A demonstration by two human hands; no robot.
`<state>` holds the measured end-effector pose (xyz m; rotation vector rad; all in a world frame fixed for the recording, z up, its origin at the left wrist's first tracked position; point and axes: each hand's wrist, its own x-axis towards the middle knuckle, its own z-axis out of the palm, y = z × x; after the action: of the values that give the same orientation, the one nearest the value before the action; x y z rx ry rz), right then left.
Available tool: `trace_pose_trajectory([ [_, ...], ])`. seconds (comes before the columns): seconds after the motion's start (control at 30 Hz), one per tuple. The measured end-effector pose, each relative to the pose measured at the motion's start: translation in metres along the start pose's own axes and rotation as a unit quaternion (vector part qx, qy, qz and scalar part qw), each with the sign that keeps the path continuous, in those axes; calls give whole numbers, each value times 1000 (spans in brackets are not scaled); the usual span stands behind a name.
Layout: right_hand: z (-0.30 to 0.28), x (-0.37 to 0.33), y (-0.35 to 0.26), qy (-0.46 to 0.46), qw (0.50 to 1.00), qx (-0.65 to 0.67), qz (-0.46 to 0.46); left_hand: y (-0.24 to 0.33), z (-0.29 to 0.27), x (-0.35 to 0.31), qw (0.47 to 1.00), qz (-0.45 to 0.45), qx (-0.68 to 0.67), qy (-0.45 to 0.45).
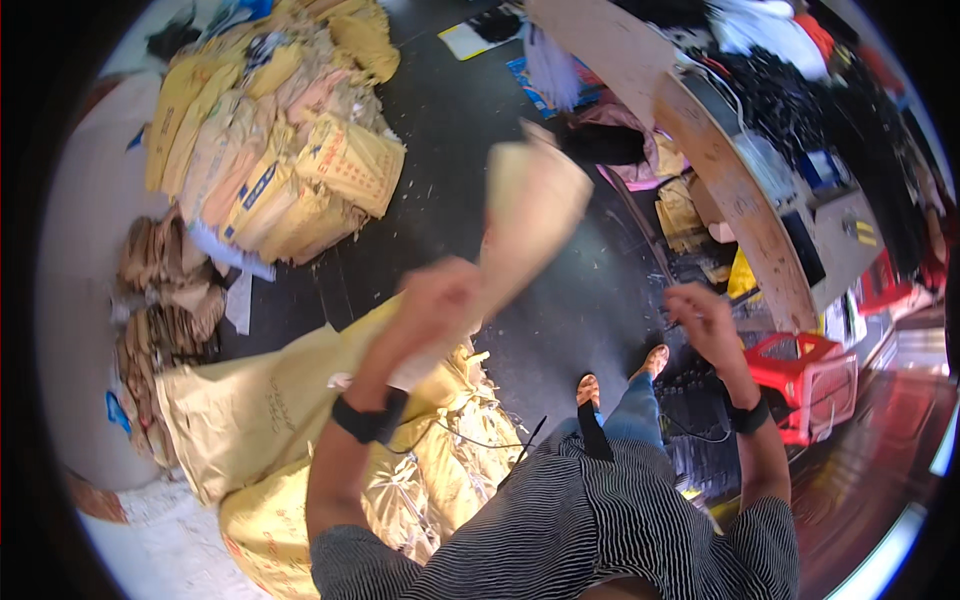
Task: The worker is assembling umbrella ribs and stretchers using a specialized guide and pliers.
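Note:
My left hand [435, 305], blurred by motion, is raised over the near sacks and closed around a beige sack [530, 215]. That sack looks folded or bunched, and its far end flares upward over the dark floor. Under my left forearm, a large flat tan paper sack [250, 410] lies on a heap of yellowish sacks [440, 480]. Apart from it, my right hand [705, 320] hovers beside the wooden bench with its fingers curled together. Whatever those fingers may hold is too small to make out. Dark bands circle both wrists.
A tall stack of folded yellowish sacks [280, 150] stands at the far left, with brown bundles [165, 310] beside it. A curved-looking wooden board [740, 200] edges the cluttered right side. A red plastic stool [805, 385] is right of my right forearm. Thin cables hang near my waist.

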<state>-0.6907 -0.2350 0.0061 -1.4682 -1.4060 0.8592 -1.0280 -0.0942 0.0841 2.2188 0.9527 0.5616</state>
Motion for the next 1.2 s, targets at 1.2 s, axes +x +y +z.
trace_pose_trajectory([
  [1.2,28,89,29,-356,917,-172,-42,-90,109,69,943,-30,294,-155],
])
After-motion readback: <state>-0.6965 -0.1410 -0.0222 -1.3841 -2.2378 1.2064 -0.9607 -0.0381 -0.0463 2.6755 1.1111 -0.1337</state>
